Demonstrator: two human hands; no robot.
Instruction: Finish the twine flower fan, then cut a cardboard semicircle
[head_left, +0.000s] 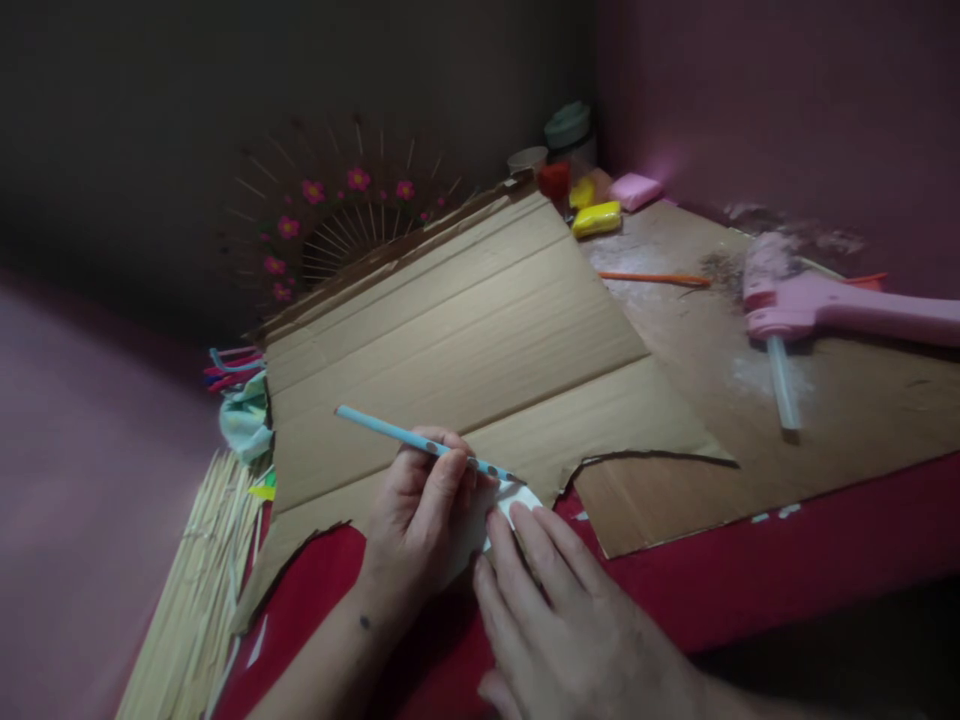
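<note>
My left hand [424, 500] is closed around a light blue pencil [386, 428] with dark spots on its grip. The pencil slants down to the right, and its tip is at the top edge of a small white piece of paper [469, 535]. Flat fingers of my right hand [555, 600] press on the paper's right side, the thumb apart from them. Both hands partly cover the paper. Beneath and beyond it lies a large cardboard sheet [450, 330] with curved cut-outs along its near edge.
A pink glue gun [795, 305] with a clear stick lies right on a brown board [697, 400]. An orange stick [652, 279] and yellow packet [597, 219] are nearby. Thin wooden sticks [187, 580] lie left, a flowered fan-shaped piece [352, 215] behind. Red cloth [712, 590] covers the table.
</note>
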